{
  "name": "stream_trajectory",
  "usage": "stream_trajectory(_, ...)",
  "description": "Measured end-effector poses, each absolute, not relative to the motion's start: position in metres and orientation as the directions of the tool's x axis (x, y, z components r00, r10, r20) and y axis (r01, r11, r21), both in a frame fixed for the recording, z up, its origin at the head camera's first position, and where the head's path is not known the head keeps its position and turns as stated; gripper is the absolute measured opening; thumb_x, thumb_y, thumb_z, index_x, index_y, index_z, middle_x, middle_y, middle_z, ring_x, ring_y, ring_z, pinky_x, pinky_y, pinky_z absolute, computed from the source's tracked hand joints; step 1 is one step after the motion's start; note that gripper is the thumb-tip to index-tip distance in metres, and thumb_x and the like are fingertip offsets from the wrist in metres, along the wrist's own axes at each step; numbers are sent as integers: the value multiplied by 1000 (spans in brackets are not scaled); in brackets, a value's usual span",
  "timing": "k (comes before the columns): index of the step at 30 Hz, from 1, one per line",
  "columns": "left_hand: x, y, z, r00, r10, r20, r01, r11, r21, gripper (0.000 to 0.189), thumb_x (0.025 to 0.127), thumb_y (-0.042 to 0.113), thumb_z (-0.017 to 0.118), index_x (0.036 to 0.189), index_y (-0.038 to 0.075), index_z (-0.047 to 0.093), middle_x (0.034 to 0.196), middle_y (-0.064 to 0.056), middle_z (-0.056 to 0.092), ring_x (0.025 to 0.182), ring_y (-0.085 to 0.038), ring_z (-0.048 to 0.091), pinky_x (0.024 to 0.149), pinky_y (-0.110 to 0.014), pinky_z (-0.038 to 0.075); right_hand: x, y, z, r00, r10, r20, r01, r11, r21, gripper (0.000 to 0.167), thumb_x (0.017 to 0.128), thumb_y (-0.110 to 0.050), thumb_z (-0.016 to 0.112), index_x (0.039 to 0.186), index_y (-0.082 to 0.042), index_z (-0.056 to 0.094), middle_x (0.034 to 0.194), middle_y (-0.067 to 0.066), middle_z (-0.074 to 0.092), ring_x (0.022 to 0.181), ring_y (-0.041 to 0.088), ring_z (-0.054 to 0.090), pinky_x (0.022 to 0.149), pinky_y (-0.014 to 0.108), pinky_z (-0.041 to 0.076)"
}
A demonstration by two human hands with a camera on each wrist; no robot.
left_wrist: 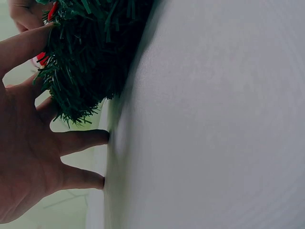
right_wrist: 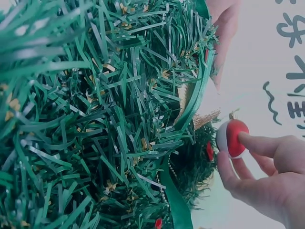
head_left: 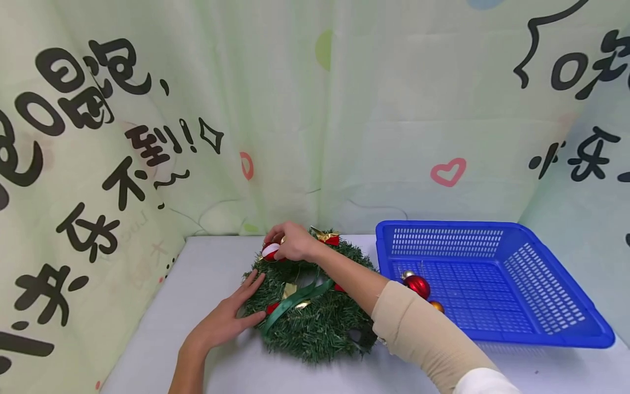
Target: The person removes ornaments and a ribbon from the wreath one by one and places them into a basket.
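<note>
A green artificial wreath [head_left: 315, 328] with a green ribbon [head_left: 295, 302] and red and gold bows lies on the white table. My right hand [head_left: 291, 241] reaches across it and pinches a red and white Christmas ball [right_wrist: 232, 138] by thumb and fingers, at the wreath's far left part. Seen from the right wrist, the ball has a small gold cap and sits beside the greenery. My left hand [head_left: 226, 317] rests against the wreath's left side, fingers spread. In the left wrist view, two of its fingertips [left_wrist: 102, 137] touch the tabletop and others lie along the needles [left_wrist: 86, 62].
A blue plastic basket [head_left: 566, 334] stands at the right, with a red ball [head_left: 417, 285], a gold ball [head_left: 437, 306] and a silver ball [head_left: 407, 274] near its left side. A dark piece [head_left: 361, 335] sits at the wreath's front right. Printed curtains [head_left: 369, 137] enclose the table.
</note>
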State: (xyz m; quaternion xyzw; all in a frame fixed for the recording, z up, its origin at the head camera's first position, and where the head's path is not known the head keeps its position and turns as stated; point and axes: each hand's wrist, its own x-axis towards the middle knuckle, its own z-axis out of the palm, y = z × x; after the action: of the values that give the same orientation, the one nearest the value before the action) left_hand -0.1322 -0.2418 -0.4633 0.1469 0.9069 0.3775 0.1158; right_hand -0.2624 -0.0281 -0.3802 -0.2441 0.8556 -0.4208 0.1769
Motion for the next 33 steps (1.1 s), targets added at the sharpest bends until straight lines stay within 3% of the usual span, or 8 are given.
stream_trajectory(12, -134, -242, -464, -928, 359, -102, 181, 672, 718, 82, 103, 48, 63, 169, 32, 18, 177, 4, 4, 160, -42, 15, 118, -74, 25, -255, -17, -370, -810, -581, -79, -267, 485, -833, 36, 89, 8, 74, 120, -10, 75, 128, 15, 69, 95, 21, 69, 73, 28, 56)
stream_trajectory(17, -135, -242, -465, -927, 359, -106, 181, 676, 715, 82, 103, 49, 62, 168, 32, 17, 177, 4, 4, 160, -42, 14, 118, -75, 25, -253, -9, -367, -810, -582, -70, -254, 456, -853, 38, 90, 8, 73, 123, -9, 74, 130, 15, 69, 102, 25, 67, 75, 29, 55)
stream_trajectory(27, -135, -241, -464, -925, 365, -109, 181, 672, 718, 81, 103, 50, 61, 169, 32, 16, 177, 1, 3, 159, -44, 14, 117, -76, 24, -251, 16, -364, -822, -565, -77, -174, 377, -910, 42, 90, 8, 72, 129, -7, 71, 133, 15, 66, 109, 28, 66, 96, 53, 56)
stream_trajectory(33, -136, -242, -465, -924, 368, -105, 187, 672, 716, 82, 103, 49, 61, 169, 31, 16, 177, 1, 3, 160, -44, 13, 117, -76, 24, -249, 30, -363, -825, -562, -61, -170, 349, -922, 42, 90, 7, 73, 131, -5, 69, 133, 17, 64, 105, 28, 66, 96, 57, 55)
